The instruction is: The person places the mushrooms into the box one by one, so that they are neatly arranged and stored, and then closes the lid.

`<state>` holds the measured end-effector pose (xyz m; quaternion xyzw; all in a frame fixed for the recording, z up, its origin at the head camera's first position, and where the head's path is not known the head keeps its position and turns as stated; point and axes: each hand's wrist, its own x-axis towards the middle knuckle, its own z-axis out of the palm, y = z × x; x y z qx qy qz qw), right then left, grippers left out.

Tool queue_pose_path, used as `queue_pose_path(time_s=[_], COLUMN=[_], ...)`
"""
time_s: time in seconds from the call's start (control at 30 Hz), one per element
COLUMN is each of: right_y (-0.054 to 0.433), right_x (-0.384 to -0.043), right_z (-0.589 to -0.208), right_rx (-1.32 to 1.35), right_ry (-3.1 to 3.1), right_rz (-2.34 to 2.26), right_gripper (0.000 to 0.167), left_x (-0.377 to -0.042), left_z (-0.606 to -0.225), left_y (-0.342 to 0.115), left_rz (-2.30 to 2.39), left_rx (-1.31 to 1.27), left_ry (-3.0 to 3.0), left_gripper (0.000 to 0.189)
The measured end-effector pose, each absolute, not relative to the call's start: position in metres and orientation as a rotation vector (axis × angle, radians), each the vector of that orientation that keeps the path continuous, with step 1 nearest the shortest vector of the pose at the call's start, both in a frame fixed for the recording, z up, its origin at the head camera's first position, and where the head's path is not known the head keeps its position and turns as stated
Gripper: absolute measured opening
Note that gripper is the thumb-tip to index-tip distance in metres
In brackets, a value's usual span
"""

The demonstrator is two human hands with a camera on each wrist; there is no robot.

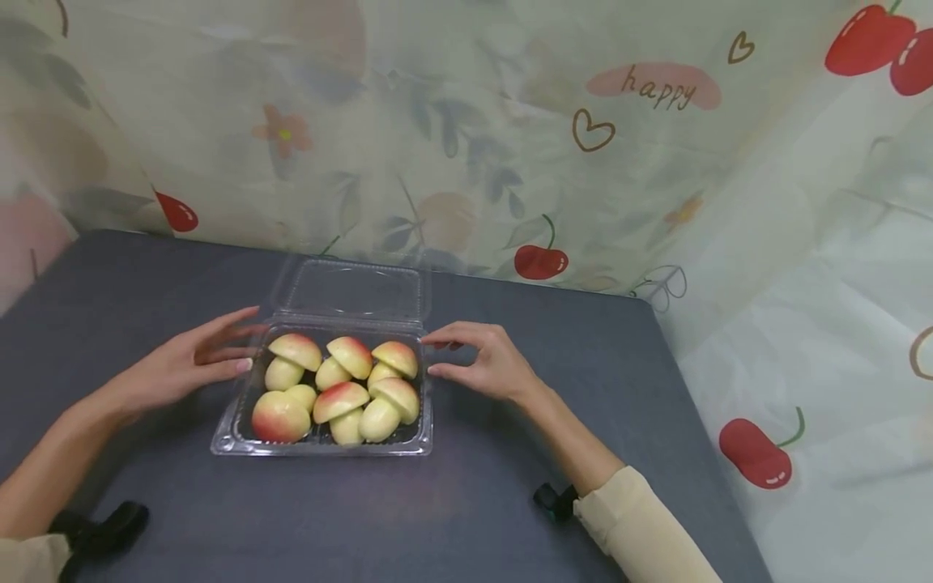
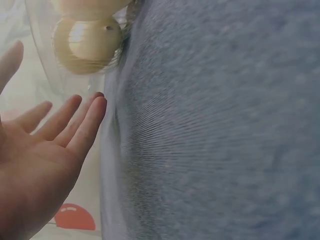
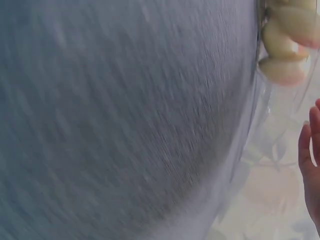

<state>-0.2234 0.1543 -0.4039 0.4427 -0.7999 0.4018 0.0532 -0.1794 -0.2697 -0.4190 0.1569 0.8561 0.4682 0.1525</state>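
A clear plastic clamshell box [image 1: 321, 448] stands on the table with its lid [image 1: 355, 291] folded back. Several pale yellow mushroom-shaped pieces [image 1: 281, 416] with reddish caps lie inside in two rows. My left hand [image 1: 178, 364] is at the box's left side, fingers extended; in the left wrist view the left palm [image 2: 45, 160] faces up and holds nothing. At the opposite side, my right hand [image 1: 488, 360] has its fingertips by the right rim, fingers slightly bent. Whether either hand touches the box is hard to tell. Only part of the right hand [image 3: 312, 155] shows in the right wrist view.
The dark grey cloth-covered table [image 1: 466, 502] carries the box near its back edge. Behind it hangs a pale curtain [image 1: 452, 121] printed with cherries, flowers and hearts. Black straps [image 1: 557, 502] sit at both wrists.
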Motion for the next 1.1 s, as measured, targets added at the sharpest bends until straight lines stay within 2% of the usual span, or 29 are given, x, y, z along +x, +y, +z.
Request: queue_pose_path(time_s=[0.2,0.5,0.83,1.1], right_y=[0.157,0.157,0.151,0.148], right_x=[-0.241,-0.264,-0.286,-0.298], right_z=[-0.395,-0.395,-0.392,-0.398], right_rx=[1.277,1.149,0.918,0.731], right_ry=[-2.478,-2.551,-2.681,-2.734], right_rz=[1.227,1.38,1.413,1.434], right_gripper=[0.034,0.03,0.032,0.03], left_x=[-0.189,-0.217,-0.245,-0.263], left_z=[-0.414,-0.406,-0.399,-0.395], left_y=[-0.273,-0.272,-0.276,-0.267], left_rz=[1.314,1.375,1.506,1.471], left_rx=[0.413,0.216,0.167,0.013], left_ry=[2.488,2.408,2.299,2.238], left_gripper=[0.075,0.082,0.077,0.076])
